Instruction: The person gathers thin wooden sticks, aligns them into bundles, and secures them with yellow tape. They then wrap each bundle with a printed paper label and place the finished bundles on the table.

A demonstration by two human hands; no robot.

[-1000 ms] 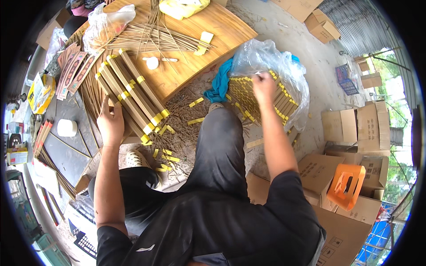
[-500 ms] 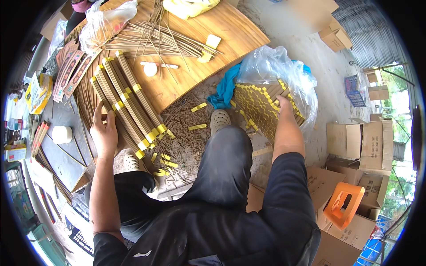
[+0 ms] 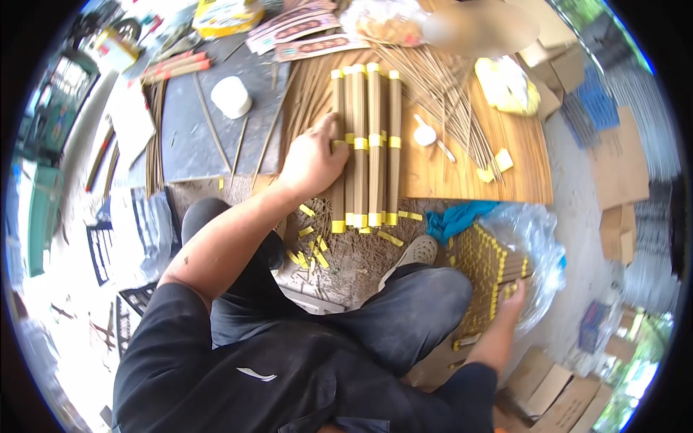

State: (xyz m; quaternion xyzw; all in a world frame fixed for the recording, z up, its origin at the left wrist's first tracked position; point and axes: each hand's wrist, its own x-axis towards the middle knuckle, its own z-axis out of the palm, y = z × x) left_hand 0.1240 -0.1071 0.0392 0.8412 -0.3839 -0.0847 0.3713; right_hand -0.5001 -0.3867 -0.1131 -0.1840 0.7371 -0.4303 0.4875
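Several long bundles of brown incense sticks, each with yellow bands at both ends and the middle, lie side by side over the front edge of the wooden table. My left hand is closed against the leftmost bundle, thumb and fingers at its upper half. To my right, a large pile of similar bundles rests in a clear plastic bag. At that pile's right side, my right hand has its fingers curled around a yellow-banded bundle end, which they partly hide.
Loose sticks and a small white roll lie on the wooden table. A white cylinder stands on the dark tabletop at left. Yellow paper scraps litter the floor by my shoes. Cardboard boxes stand at lower right.
My view has swung left, shifting the scene rightward. My left hand has closed at the leftmost bundle. My right hand has moved from the pile's top to its near right side.
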